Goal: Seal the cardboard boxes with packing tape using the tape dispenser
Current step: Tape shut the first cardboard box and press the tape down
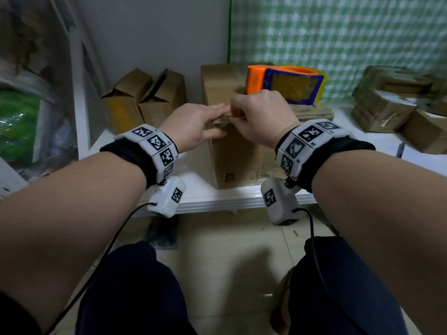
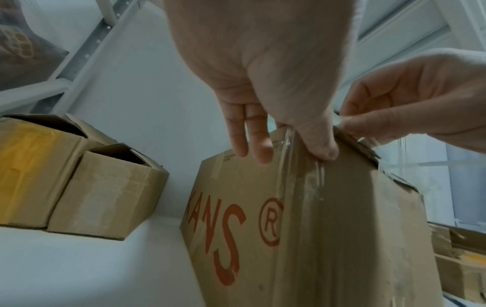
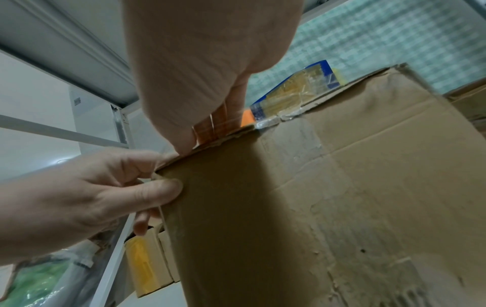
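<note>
A tall cardboard box (image 1: 237, 160) stands on the white shelf (image 1: 205, 201), with red print on its left side (image 2: 228, 238). The orange tape dispenser (image 1: 256, 79) with its blue and yellow roll (image 1: 292, 87) lies on the box's top at the back. A clear tape strip (image 2: 310, 178) runs down the near corner. My left hand (image 1: 217, 119) lies with straight fingers over that corner, its thumb (image 2: 323, 149) pressing the tape. My right hand (image 1: 235, 114) pinches the tape at the top edge (image 2: 347, 122), right beside the left thumb.
Two small boxes (image 1: 145, 97) with open flaps stand at the back left. A pile of boxes (image 1: 399, 105) fills the right end of the shelf, and flat cardboard (image 1: 312, 112) lies behind the tall box. A white upright (image 1: 77, 93) borders the left. My knees are below the shelf edge.
</note>
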`<move>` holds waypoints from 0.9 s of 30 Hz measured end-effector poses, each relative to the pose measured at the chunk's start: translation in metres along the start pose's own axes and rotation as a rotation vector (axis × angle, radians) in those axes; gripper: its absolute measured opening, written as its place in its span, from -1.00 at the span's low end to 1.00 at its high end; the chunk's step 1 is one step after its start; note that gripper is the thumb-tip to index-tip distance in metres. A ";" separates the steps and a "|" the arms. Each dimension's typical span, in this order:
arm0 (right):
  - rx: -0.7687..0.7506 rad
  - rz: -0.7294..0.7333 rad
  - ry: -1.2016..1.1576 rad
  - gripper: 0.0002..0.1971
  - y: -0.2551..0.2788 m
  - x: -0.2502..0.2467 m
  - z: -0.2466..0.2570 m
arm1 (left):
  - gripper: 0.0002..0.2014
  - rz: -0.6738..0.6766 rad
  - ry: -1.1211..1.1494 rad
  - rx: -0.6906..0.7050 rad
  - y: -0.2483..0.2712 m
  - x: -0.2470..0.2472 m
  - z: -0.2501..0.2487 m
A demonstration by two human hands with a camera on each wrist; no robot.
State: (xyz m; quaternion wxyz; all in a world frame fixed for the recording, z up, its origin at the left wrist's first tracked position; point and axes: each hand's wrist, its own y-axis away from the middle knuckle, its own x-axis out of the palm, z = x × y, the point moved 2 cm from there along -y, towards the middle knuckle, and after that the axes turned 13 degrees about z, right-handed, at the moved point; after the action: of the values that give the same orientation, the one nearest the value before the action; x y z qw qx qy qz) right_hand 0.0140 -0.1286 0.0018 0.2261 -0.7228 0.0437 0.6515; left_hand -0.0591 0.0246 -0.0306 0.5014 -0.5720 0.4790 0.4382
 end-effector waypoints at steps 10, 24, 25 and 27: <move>0.015 -0.009 -0.076 -0.77 0.005 0.003 -0.004 | -0.53 -0.040 -0.171 0.053 0.003 0.001 -0.004; 0.019 0.004 -0.132 -0.82 0.012 0.000 -0.011 | -0.78 -0.314 -0.384 0.264 0.012 -0.011 -0.030; 0.021 0.004 -0.143 -0.82 0.013 0.000 -0.012 | -0.80 -0.329 -0.350 0.260 0.011 -0.011 -0.032; 0.024 0.010 -0.175 -0.82 0.013 0.001 -0.014 | -0.87 -0.313 -0.336 0.256 0.009 -0.011 -0.033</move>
State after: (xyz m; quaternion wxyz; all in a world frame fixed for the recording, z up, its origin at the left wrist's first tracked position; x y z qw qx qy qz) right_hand 0.0223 -0.1451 -0.0016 0.2346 -0.6602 0.0350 0.7127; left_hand -0.0694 -0.0072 -0.0178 0.7037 -0.4904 0.3463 0.3800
